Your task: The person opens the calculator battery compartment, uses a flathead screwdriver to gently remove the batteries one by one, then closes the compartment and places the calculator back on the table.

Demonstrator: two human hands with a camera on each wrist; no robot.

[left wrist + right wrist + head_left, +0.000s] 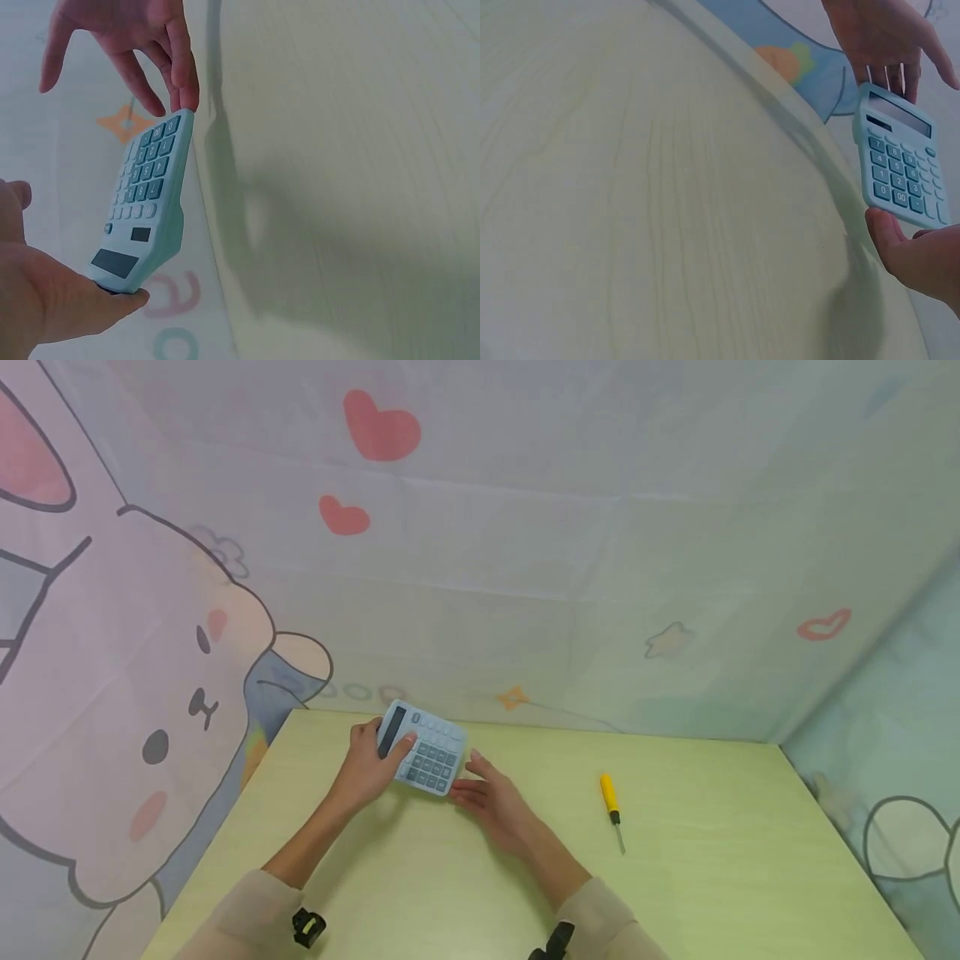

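A light blue calculator (431,750) is raised above the table, tilted, its keys and dark screen in sight. At its screen end my left hand (375,764) holds it, with the fingers partly hidden behind the body and the thumb over the face in the head view. My right hand (498,806) is at the opposite end, fingertips right at the lower corner. In the left wrist view the fingers of this right hand (142,45) are spread and mostly straight, and the thumb stands apart. The right wrist view shows the calculator (900,161) between both hands.
A yellow-handled screwdriver (611,802) lies on the pale yellow-green table (712,843), to the right of my right hand. Behind the table's far edge hangs a printed cloth (525,543) with hearts and a cartoon rabbit. Another cloth stands along the right side.
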